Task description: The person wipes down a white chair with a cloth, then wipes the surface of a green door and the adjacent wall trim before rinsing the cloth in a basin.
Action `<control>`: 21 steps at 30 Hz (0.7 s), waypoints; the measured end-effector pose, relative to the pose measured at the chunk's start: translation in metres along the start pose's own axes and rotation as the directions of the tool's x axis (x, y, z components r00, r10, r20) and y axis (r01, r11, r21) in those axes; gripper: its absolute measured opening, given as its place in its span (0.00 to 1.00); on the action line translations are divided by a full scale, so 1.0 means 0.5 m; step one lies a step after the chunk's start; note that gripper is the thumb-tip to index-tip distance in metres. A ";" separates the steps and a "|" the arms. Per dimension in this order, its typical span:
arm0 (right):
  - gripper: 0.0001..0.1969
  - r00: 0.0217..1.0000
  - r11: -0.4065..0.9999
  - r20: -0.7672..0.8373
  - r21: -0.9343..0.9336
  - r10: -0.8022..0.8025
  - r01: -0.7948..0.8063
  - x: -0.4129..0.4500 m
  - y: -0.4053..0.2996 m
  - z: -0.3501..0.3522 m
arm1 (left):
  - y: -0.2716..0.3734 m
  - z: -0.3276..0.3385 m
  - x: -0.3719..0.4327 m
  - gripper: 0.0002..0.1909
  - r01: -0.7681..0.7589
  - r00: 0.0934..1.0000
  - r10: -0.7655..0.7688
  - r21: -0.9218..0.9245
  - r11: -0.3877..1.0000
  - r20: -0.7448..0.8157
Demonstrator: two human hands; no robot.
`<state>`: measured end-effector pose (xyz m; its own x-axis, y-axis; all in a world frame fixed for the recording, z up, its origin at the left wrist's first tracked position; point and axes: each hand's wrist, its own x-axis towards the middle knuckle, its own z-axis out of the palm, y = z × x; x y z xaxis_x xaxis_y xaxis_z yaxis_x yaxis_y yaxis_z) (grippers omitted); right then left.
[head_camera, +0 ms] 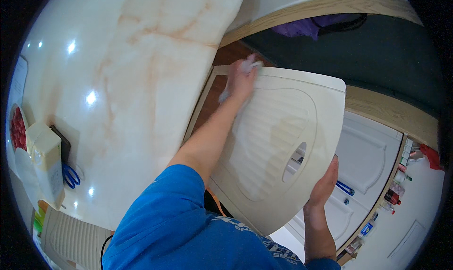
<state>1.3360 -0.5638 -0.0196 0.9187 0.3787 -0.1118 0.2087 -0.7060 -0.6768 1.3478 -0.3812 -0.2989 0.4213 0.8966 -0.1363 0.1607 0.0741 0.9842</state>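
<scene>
A cream plastic chair (276, 128) with a ribbed panel and an oval slot is tilted in front of my body. My left hand (242, 79) is at its upper left edge, closed around a pale, crumpled cloth (249, 65); both are blurred. Part of the cloth also shows below the hand, at the wrist. With my right hand (325, 181) I grip the chair's right edge, the fingers partly hidden behind it.
Left of the chair lies a glossy marble-patterned tabletop (141, 93), bearing a tissue pack (46, 163), blue-handled scissors (70, 176) and a dark object (62, 142). Another ribbed chair (74, 238) stands lower left. White cabinets (364, 149) and a shelf of bottles (393, 197) are at right.
</scene>
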 end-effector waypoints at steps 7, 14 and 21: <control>0.18 1.000 0.995 -0.011 -0.097 -0.008 0.007 -0.004 -0.001 0.004 | 0.076 0.042 -0.117 0.29 0.037 0.993 -0.056 -0.168 0.985 -0.106; 0.19 0.998 0.999 -0.028 -0.011 0.047 -0.048 -0.010 0.013 0.006 | 0.096 0.013 -0.084 0.30 0.062 0.998 -0.068 -0.290 0.955 -0.012; 0.20 1.000 0.997 -0.026 0.072 0.011 -0.009 -0.008 0.007 0.011 | -0.100 -0.003 -0.044 0.35 0.567 0.804 -0.593 -0.347 0.747 0.040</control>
<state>1.3314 -0.5646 -0.0255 0.9292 0.3556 -0.1003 0.1759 -0.6645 -0.7263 1.3294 -0.4039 -0.3449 0.2794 0.6599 -0.6975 0.0490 0.7157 0.6967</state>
